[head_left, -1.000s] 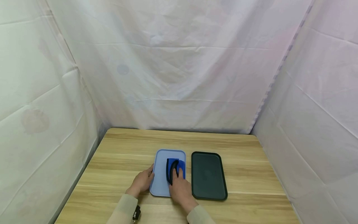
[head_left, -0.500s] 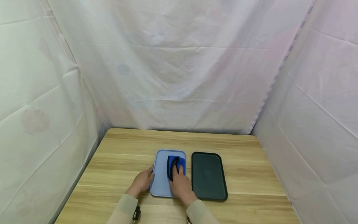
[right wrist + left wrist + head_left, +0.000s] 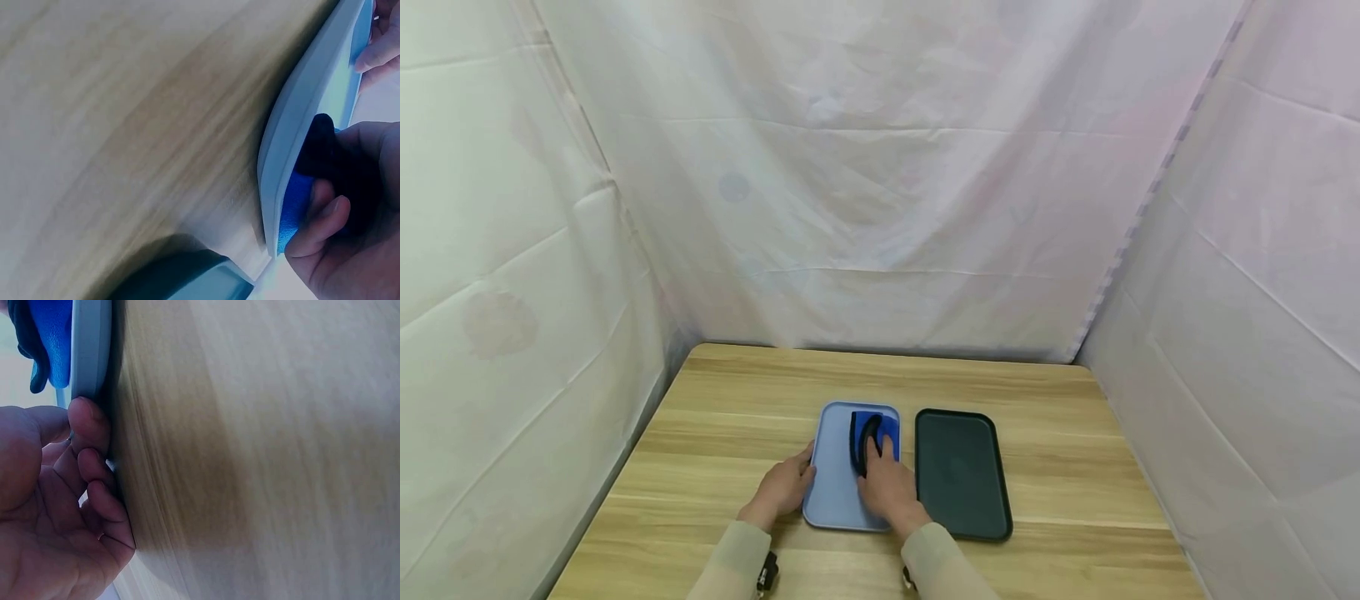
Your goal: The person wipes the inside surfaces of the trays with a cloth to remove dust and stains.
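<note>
1. My left hand (image 3: 784, 486) is at the left side of the light blue tray (image 3: 835, 471). It pinches the rim: the thumb is on the inner side, and a fingertip is against the outer wall. The other fingers are bent, close to the table (image 3: 737, 400).

2. My right hand (image 3: 889, 486) grips the black curved handle (image 3: 869, 428) of the blue tool. My fingers are bent around this handle; how the palm meets it, I cannot tell, because it is dark there.

3. The blue tool (image 3: 890, 427) is inside the light blue tray, in the far right part, just beside the right rim. Whether it touches the rim, I cannot say. In the right wrist view its blue part looks fuzzy.

4. To the right of the light blue tray, a narrow gap apart, the dark green tray (image 3: 961, 475) lies flat on the table.

5. My sleeves (image 3: 733, 554) are pale, and a small black object (image 3: 767, 572) is by the left cuff.

6. Behind the table hangs a whitish cloth (image 3: 880, 200), with folds.
</note>
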Motion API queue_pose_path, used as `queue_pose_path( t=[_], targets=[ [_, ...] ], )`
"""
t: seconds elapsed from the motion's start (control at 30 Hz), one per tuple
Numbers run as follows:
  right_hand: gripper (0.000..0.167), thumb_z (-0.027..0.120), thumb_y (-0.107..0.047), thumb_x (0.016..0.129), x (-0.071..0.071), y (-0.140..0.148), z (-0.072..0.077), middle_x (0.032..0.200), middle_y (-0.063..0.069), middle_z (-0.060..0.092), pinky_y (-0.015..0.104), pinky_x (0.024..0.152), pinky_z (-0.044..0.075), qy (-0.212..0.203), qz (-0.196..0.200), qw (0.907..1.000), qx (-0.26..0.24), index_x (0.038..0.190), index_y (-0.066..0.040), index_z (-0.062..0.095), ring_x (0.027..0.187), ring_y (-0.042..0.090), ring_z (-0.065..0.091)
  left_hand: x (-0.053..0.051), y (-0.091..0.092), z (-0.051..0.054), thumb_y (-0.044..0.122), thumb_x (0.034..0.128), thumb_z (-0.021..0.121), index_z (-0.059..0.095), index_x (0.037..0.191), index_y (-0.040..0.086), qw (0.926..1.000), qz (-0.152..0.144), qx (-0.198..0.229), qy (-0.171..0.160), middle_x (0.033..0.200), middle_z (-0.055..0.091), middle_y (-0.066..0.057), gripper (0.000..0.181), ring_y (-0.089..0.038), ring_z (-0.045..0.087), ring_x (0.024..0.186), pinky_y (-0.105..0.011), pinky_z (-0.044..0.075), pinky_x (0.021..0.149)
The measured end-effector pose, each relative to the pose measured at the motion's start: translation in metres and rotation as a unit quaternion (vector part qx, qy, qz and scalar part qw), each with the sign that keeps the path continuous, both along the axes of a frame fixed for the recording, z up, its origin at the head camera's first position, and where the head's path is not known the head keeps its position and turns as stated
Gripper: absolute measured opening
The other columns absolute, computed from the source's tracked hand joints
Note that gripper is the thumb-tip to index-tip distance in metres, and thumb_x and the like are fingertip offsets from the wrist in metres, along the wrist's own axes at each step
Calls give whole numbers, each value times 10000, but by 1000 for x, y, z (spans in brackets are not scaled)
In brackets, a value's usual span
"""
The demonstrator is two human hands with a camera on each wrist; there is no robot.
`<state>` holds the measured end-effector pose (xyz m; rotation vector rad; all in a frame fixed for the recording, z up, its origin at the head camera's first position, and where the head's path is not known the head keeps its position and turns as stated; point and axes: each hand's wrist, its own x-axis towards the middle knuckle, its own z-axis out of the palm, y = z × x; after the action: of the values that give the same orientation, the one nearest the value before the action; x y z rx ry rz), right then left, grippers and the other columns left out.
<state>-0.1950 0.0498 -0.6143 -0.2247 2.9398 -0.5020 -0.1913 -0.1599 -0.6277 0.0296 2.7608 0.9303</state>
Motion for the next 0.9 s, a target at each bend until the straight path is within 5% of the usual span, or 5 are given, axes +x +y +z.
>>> queue_pose_path(
  t=[0.33, 0.57, 0.9],
  targets=[
    [719, 702, -323, 980, -8, 0, -1, 1626, 267, 344, 383, 532, 470, 9, 72, 10000, -1, 1591, -85, 408, 515, 207, 498, 1, 1, 0, 215, 1071, 523, 436, 1572, 65, 10000, 4, 6, 6, 1449, 600, -242, 530, -467, 584, 1316, -600, 465, 1076],
    [721, 689, -332, 988, -18, 0, -1, 1631, 257, 335, 459, 675, 557, -84, 55, 9999, -30, 1600, -93, 394, 633, 272, 606, 0, 1, 0, 218, 1072, 527, 436, 1572, 63, 10000, -3, -12, 35, 1444, 601, -251, 531, -469, 592, 1304, -599, 474, 1064],
    [737, 690, -337, 985, -25, -2, -7, 1636, 265, 308, 441, 614, 534, -120, 80, 9998, -146, 1608, -98, 376, 602, 250, 594, 1, 1, 1, 219, 1072, 533, 433, 1573, 61, 10000, -15, -6, -12, 1447, 602, -243, 535, -456, 590, 1314, -593, 479, 1060]
  ],
)
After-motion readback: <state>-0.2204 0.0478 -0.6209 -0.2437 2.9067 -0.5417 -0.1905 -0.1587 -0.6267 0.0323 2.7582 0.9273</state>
